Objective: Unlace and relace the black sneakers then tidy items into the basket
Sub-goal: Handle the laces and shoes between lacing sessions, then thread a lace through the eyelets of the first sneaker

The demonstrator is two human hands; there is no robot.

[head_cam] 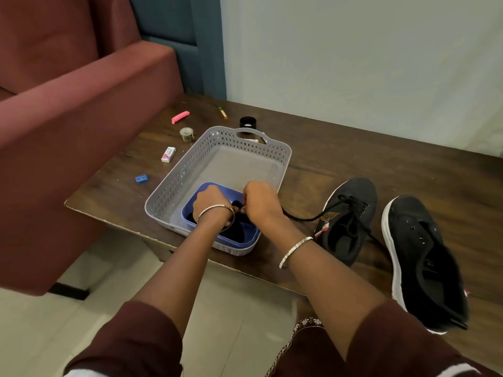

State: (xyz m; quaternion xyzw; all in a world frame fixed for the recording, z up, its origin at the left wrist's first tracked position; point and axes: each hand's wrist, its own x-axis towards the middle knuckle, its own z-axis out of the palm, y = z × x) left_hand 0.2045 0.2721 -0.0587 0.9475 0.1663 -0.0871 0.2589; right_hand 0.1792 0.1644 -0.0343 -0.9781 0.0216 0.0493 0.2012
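Observation:
Two black sneakers with white soles lie on the wooden table at the right. The left sneaker point(349, 213) is partly laced; the right sneaker point(424, 257) shows bare eyelets. A grey perforated basket point(190, 164) holds a blue tub point(206, 191) in its near end. Both hands are over the tub. My left hand point(211, 204) and my right hand point(260, 202) pinch a black lace point(302, 218) between them. That lace runs taut from my right hand to the left sneaker. More black lace lies bundled in the tub beneath my hands.
Small items lie left of and behind the basket: a blue sharpener point(141, 178), a white eraser point(168, 154), a tape roll point(186, 134), a pink clip point(180, 117), a yellow crayon point(223, 112), a black jar point(248, 122). A maroon sofa arm point(81, 104) flanks the table's left.

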